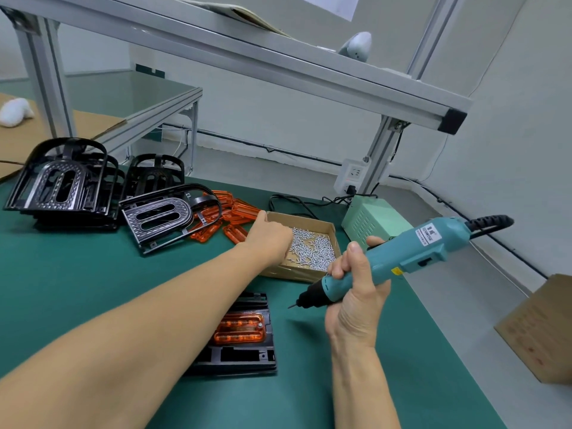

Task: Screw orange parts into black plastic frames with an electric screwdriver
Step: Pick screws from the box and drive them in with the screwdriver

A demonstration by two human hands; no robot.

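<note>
Green matting covers the long workbench, the largest thing in view, and a grey aluminium frame crosses above it. At the far left stands a stack of black plastic frames with curved hoops, and just in front of it a single black plastic frame lies tilted against a loose heap of translucent orange plastic parts. Near the front edge, partly hidden under the left forearm, another flat black frame lies on the mat with an orange part seated in its middle. A pale green metal power box sits at the back, beside a wall socket, and a brown cardboard box stands at the right edge. The teal electric screwdriver is held off the mat, slanting down to the left, its dark tip above the bench just right of the front frame; the right hand grasps its lower barrel with fingers wrapped round it. An open shallow cardboard tray between the orange heap and the power box holds many small silver screws. The left hand reaches into that tray over the screws; its fingers are hidden behind the back of the hand, so I cannot tell whether it grips anything.
</note>
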